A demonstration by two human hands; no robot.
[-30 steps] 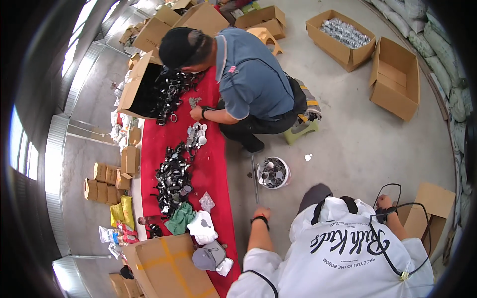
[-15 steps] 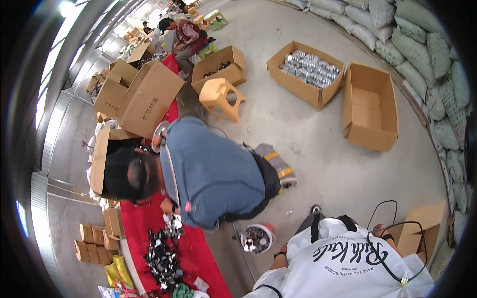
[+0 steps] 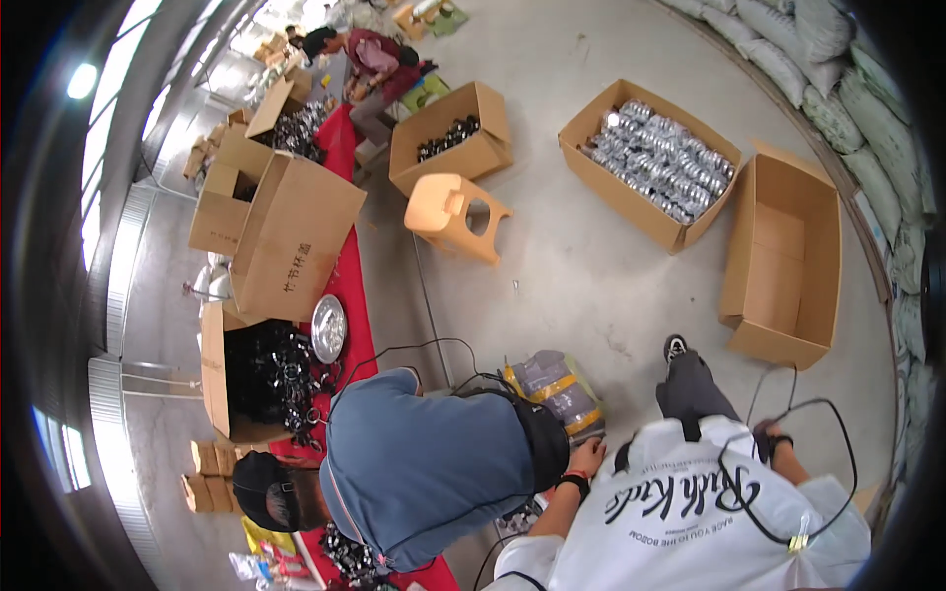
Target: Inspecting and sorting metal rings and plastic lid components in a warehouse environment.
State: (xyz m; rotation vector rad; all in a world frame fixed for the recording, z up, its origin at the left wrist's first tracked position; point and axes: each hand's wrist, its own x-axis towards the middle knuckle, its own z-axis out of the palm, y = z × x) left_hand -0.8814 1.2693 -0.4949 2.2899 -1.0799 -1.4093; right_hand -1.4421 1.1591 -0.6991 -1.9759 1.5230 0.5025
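My left hand (image 3: 588, 456), with a dark band at the wrist, hangs beside the hip of a co-worker in a blue shirt (image 3: 434, 463). Its fingers look loosely apart and nothing shows in them. Just beyond it stands a seat with grey padding and yellow tape (image 3: 560, 391). My right hand (image 3: 766, 438) is low at my other side, near a thin black cable (image 3: 838, 463) that loops over my white shirt. Shadow hides the fingers of that hand. The co-worker leans over a red-covered table (image 3: 360, 325), both hands hidden.
Ahead stand an orange stool (image 3: 455, 212), a carton of shiny metal parts (image 3: 581, 148), an open carton (image 3: 783, 261) and a smaller carton of dark parts (image 3: 399, 158). On the table are a metal dish (image 3: 328, 330) and black parts (image 3: 286, 379). White sacks (image 3: 838, 123) line the right.
My view has shifted forward, so the co-worker and table sit lower in the picture. My left hand has come up beside the co-worker's hip. One of my feet has stepped forward.
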